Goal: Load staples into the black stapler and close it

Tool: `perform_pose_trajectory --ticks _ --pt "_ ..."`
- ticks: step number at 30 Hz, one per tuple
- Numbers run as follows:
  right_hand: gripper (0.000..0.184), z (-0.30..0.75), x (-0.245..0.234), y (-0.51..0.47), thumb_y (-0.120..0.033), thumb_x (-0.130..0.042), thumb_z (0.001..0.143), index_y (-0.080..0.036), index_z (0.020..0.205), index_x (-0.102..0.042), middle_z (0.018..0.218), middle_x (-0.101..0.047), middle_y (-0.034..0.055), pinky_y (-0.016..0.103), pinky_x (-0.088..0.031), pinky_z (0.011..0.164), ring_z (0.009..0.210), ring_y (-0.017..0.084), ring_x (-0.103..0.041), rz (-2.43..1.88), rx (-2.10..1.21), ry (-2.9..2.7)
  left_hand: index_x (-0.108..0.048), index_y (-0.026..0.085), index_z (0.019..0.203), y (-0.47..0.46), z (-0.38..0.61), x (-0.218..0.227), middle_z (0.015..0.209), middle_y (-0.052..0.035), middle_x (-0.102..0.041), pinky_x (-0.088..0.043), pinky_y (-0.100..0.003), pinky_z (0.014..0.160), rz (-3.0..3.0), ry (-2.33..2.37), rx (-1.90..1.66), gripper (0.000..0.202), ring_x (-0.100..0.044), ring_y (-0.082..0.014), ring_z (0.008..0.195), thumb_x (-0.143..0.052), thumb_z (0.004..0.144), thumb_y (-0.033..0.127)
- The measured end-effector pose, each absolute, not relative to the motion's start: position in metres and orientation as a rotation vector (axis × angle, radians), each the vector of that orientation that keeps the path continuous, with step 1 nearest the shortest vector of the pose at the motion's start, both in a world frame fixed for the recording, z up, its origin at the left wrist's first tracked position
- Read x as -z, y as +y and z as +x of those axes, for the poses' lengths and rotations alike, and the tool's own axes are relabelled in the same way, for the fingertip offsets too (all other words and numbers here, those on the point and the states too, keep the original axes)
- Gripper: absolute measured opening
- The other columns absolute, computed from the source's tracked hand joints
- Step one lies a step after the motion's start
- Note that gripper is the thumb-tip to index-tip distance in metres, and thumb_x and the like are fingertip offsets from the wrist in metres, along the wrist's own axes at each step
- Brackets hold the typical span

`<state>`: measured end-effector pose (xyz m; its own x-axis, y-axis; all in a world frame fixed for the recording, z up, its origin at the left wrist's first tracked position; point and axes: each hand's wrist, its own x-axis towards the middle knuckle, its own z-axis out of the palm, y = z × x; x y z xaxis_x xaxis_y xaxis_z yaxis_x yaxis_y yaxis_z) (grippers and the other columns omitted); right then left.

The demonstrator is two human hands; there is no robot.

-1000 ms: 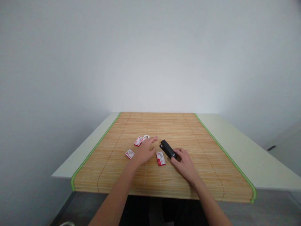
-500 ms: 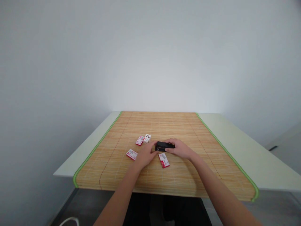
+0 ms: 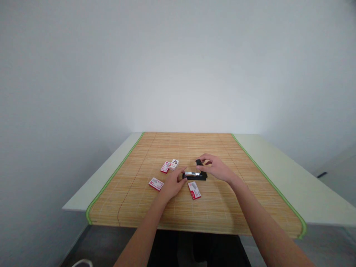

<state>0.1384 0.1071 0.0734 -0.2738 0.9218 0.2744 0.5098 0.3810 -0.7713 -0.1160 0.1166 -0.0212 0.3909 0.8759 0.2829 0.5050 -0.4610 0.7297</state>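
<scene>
A black stapler (image 3: 196,178) lies on the bamboo mat with its top arm swung up at the right end, baring the silvery staple channel. My left hand (image 3: 172,183) grips the stapler's left end between thumb and fingers. The raised arm is pinched in my right hand (image 3: 215,167). Just in front of the stapler lies a flat red-and-white box (image 3: 194,190). Another such box (image 3: 156,184) is left of my left hand. Behind that hand, a third flat box (image 3: 165,167) touches a small white box (image 3: 174,164) with a dark picture on its top.
The bamboo mat (image 3: 189,146) with green edging covers the middle of a white table (image 3: 264,152). A pale wall (image 3: 194,74) rises behind the table. A white looped object (image 3: 82,263) is on the floor at lower left.
The stapler's top arm has been lifted from closed to upright by my right hand, which has risen slightly. My left hand has stayed at the stapler's left end.
</scene>
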Motion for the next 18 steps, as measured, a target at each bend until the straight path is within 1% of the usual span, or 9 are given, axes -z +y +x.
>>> perform_pose_trajectory --ticks 3,6,9,14,16,18 --pt "0.033 0.173 -0.082 0.093 -0.049 -0.072 0.084 -0.024 0.104 -0.075 0.11 -0.073 0.0064 0.037 -0.057 0.085 0.095 0.022 -0.067 -1.259 -0.719 -1.871 -0.056 0.025 0.145 0.119 -0.116 0.024 0.097 -0.0013 -0.066 -0.047 -0.031 0.077 2.113 1.163 -0.916 0.058 -0.054 -0.0149 0.074 -0.066 0.088 0.021" --pt "0.035 0.209 -0.076 0.079 -0.052 -0.071 0.085 -0.025 0.107 -0.073 0.113 -0.073 0.007 0.04 -0.057 0.09 0.1 0.024 -0.068 -1.331 -0.792 -1.812 -0.057 0.024 0.144 0.119 -0.116 0.023 0.096 -0.0018 -0.066 -0.047 -0.031 0.078 2.108 1.153 -0.926 0.057 -0.054 -0.0148 0.073 -0.067 0.088 0.021" --pt "0.042 0.236 -0.055 0.067 -0.057 -0.073 0.083 -0.023 0.109 -0.073 0.11 -0.075 0.0085 0.044 -0.055 0.094 0.102 0.028 -0.069 -1.413 -0.895 -1.748 -0.057 0.025 0.144 0.118 -0.116 0.022 0.098 -0.0019 -0.067 -0.048 -0.031 0.077 2.107 1.156 -0.921 0.057 -0.053 -0.0147 0.072 -0.067 0.088 0.021" --pt "0.053 0.247 -0.019 0.055 -0.064 -0.07 0.083 -0.021 0.112 -0.072 0.103 -0.076 0.0091 0.049 -0.055 0.093 0.097 0.03 -0.07 -1.494 -0.885 -1.622 -0.058 0.025 0.142 0.116 -0.116 0.022 0.107 -0.0038 -0.068 -0.05 -0.034 0.084 2.118 1.165 -0.936 0.055 -0.057 -0.0165 0.079 -0.067 0.088 0.02" --pt "0.055 0.245 -0.015 0.054 -0.066 -0.071 0.081 -0.021 0.113 -0.072 0.102 -0.076 0.0095 0.048 -0.056 0.091 0.097 0.031 -0.07 -1.5 -0.853 -1.583 -0.058 0.025 0.141 0.116 -0.115 0.023 0.112 -0.0044 -0.068 -0.051 -0.034 0.084 2.119 1.17 -0.939 0.054 -0.058 -0.0166 0.079 -0.066 0.088 0.02" --pt "0.056 0.242 -0.017 0.052 -0.065 -0.073 0.079 -0.024 0.117 -0.071 0.105 -0.075 0.0097 0.045 -0.057 0.088 0.098 0.03 -0.069 -1.516 -0.755 -1.55 -0.057 0.025 0.142 0.115 -0.113 0.024 0.116 -0.0049 -0.068 -0.052 -0.036 0.086 2.122 1.171 -0.938 0.054 -0.059 -0.0172 0.081 -0.064 0.089 0.02"
